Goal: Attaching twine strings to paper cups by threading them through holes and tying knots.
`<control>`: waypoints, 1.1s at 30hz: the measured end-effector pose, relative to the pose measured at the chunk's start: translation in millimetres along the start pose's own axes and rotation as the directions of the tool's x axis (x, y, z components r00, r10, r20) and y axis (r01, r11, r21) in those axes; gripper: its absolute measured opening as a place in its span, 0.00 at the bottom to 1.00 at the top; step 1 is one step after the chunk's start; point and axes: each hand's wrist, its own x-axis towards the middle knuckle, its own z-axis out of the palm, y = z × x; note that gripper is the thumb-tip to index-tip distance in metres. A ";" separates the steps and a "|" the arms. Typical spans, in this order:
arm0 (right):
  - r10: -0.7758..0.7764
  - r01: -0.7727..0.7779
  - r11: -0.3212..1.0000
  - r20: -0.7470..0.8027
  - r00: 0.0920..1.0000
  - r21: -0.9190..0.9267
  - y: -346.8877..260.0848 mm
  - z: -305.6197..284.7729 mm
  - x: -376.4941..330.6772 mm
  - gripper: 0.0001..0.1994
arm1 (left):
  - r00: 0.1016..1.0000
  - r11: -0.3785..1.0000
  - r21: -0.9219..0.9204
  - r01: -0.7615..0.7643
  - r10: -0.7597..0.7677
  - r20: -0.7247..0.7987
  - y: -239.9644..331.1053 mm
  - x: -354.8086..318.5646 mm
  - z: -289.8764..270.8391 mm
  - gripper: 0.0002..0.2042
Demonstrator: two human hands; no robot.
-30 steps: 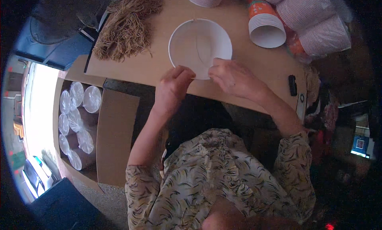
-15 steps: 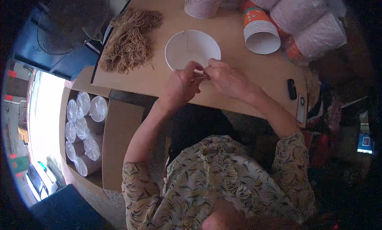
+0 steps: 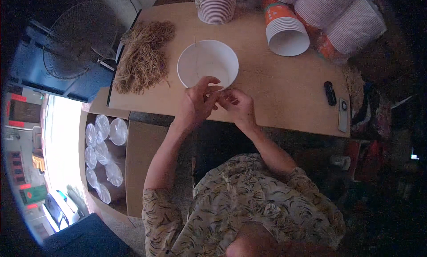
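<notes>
A white round paper tub [image 3: 215,57] stands on the table with its mouth up. A thin brown string [image 3: 196,61] comes over its far rim and runs down the inside. At the tub's near rim, my left hand [image 3: 199,101] has its thumb and fingers bent together, the forefinger arched over the rim. Close beside it, my right hand [image 3: 238,106] pinches with thumb and fingertips at the same rim. Whatever lies between the fingers is too small to make out. A bundle of brown strings [image 3: 144,57] lies left of the tub.
A stack of tubs [image 3: 216,8] stands at the back, with an orange-and-white tub stack [image 3: 287,34] on its side and bagged stacks [image 3: 329,12] to the right. A black object [image 3: 329,93] lies near the right edge. An open carton [image 3: 133,168] holds plastic-wrapped stacks. A fan [image 3: 80,39] stands left.
My right hand has drawn in and down, its elbow closer to my body. My left forefinger has lifted into an arch. The whole view has shifted slightly.
</notes>
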 end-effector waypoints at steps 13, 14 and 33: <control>-0.574 0.550 0.746 0.058 0.817 -0.375 -43.6 -37.8 10.3 0.05 | 0.992 0.987 -0.131 0.091 -0.078 0.099 -2.6 1.1 -11.5 0.11; -0.563 0.552 0.739 0.096 0.821 -0.387 -50.2 -42.8 14.5 0.05 | 0.990 0.979 -0.173 0.108 -0.089 0.112 -3.7 1.6 -12.7 0.11; -0.423 0.494 0.817 0.275 0.864 -0.298 -48.9 -40.3 22.4 0.04 | 0.984 0.955 -0.246 0.166 -0.175 -0.017 -8.2 16.1 -18.0 0.11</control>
